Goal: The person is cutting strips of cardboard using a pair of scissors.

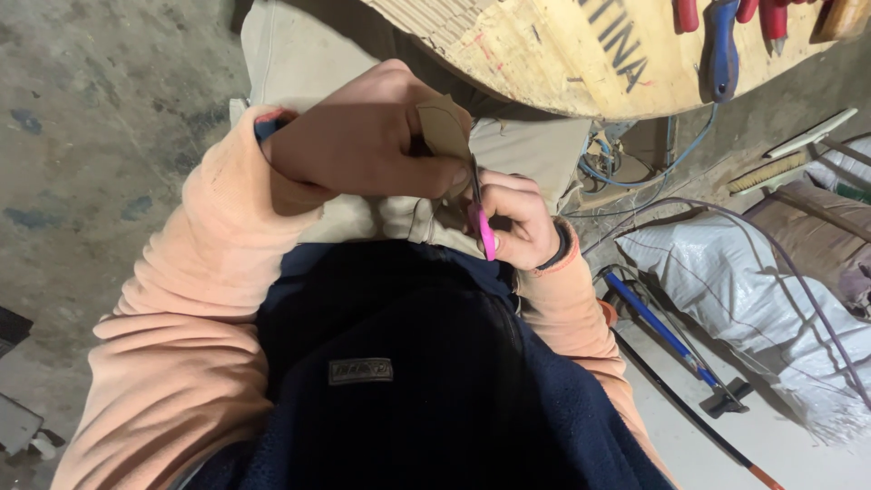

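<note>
Bare grey concrete floor (pixel 109 136) below, person seated, right hand (pixel 517 218) closed round pink-handled scissors (pixel 483 222) over the lap, left hand (pixel 363 136) just beyond pinching a small tan, probably cardboard, curved piece (pixel 445 127) against the blades, round wooden tabletop (pixel 544 54) farther off.

Scissors (pixel 478 210) blades mostly hidden behind left hand (pixel 363 136); tan piece (pixel 445 127) partly covered by fingers.

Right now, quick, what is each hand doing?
Left hand: closed, holding a tan, curved piece of leather-like material.
Right hand: closed around pink-handled scissors, blades at the piece.
</note>
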